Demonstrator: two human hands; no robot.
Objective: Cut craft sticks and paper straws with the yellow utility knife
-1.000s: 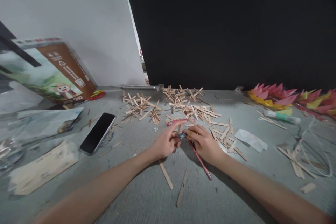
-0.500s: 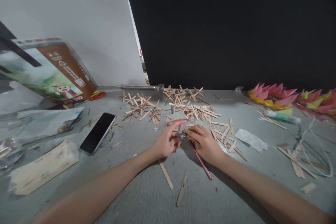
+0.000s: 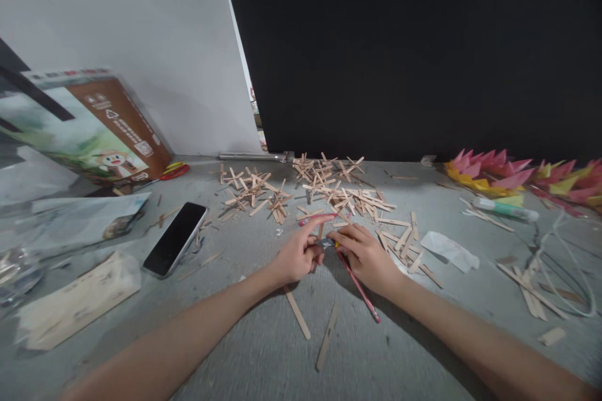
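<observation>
Nearest you, two loose craft sticks [image 3: 327, 337] lie on the grey tabletop [image 3: 263, 357], and just beyond, a pink pencil [image 3: 361, 292] slants beneath your right hand [image 3: 363, 257], whose fingers are pinched on a small grey-and-yellow tool [image 3: 325, 242], while your left hand [image 3: 297, 255], index finger stretched out, grips a short wooden stick [image 3: 321, 230] right there at the tool, near the middle! Left of you sits a black-screened phone [image 3: 175, 239], right a scatter of flat sticks [image 3: 403, 242], and farther off crossed sticks [image 3: 254, 185] heap up before the black panel [image 3: 423, 56].
</observation>
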